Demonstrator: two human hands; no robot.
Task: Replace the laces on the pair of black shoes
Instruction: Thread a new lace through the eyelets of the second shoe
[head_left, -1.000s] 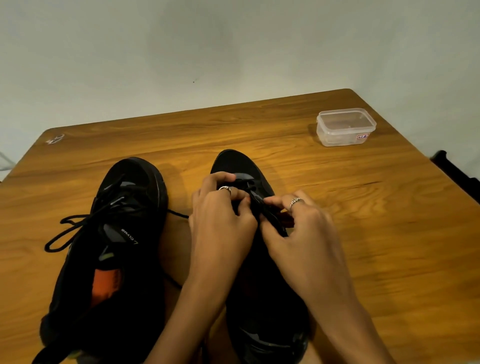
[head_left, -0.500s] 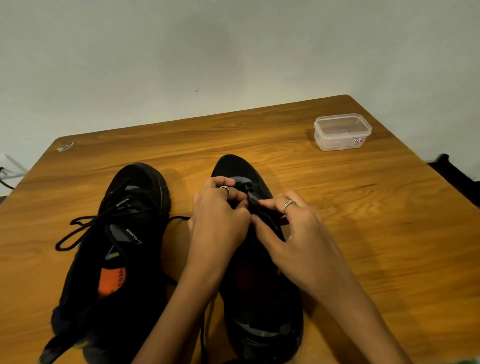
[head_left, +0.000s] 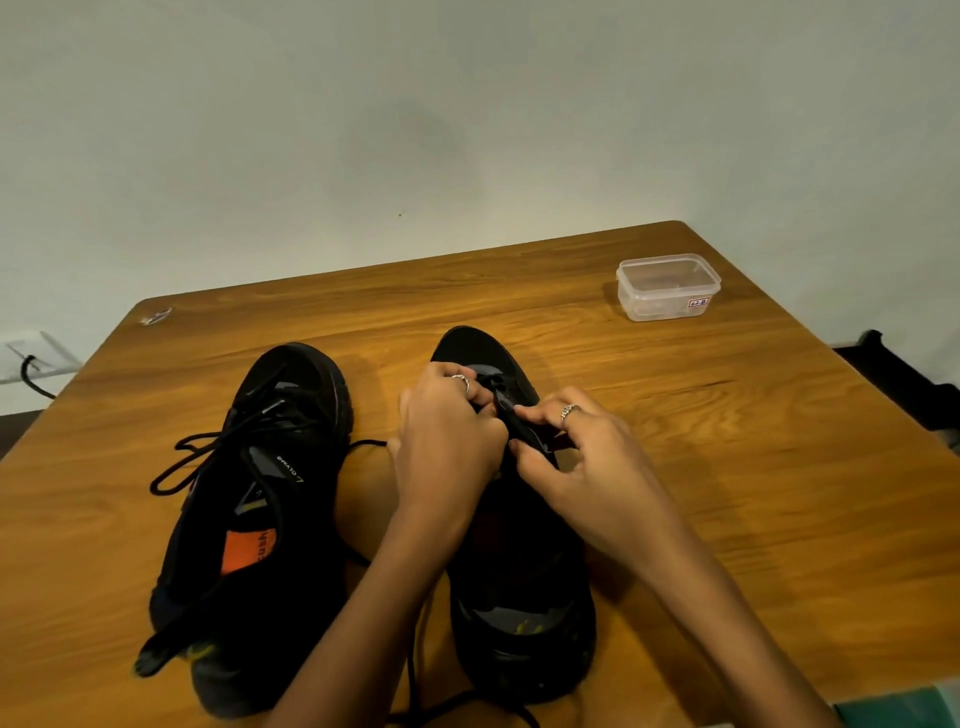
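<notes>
Both forearms are bare, with no sleeves, watch or bracelet on either wrist. The left hand (head_left: 447, 447) wears one thin silver ring (head_left: 461, 380) on a finger, a plain narrow band. The right hand (head_left: 587, 462) wears a chunkier silver ring (head_left: 569, 410) with a raised, patterned top, also on a finger. The fingernails that show are short and unpainted.
</notes>
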